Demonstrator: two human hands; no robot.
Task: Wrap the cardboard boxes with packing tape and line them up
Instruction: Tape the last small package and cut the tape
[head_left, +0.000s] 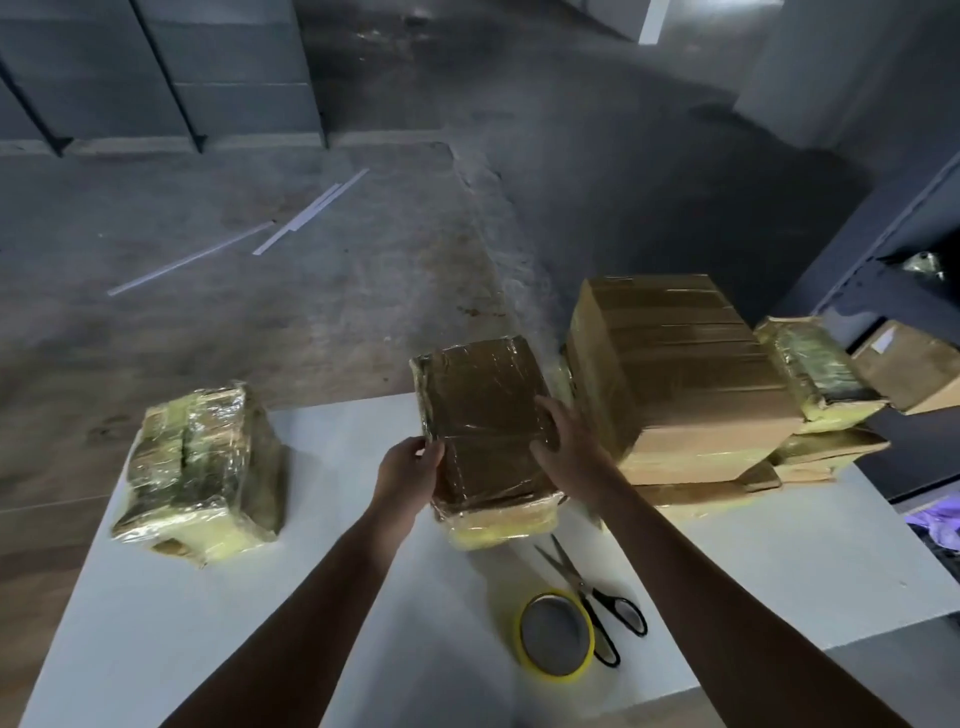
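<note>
A tape-wrapped brown cardboard box (485, 410) stands in the middle of the white table (166, 623). My left hand (410, 473) grips its left edge and my right hand (566, 441) presses flat on its right top side. To the left lies another wrapped box (202, 473), shiny with yellowish tape. A larger taped box (675, 374) stands to the right, with smaller wrapped boxes (815, 369) beside and under it. A yellow roll of packing tape (557, 635) lies near the table's front, touching black-handled scissors (597, 605).
A plain cardboard box (914, 364) sits at the far right by a dark shelf (883, 249). Beyond the table is a concrete floor with white strips (291, 223) lying on it. Something purple (940, 525) shows at the right edge.
</note>
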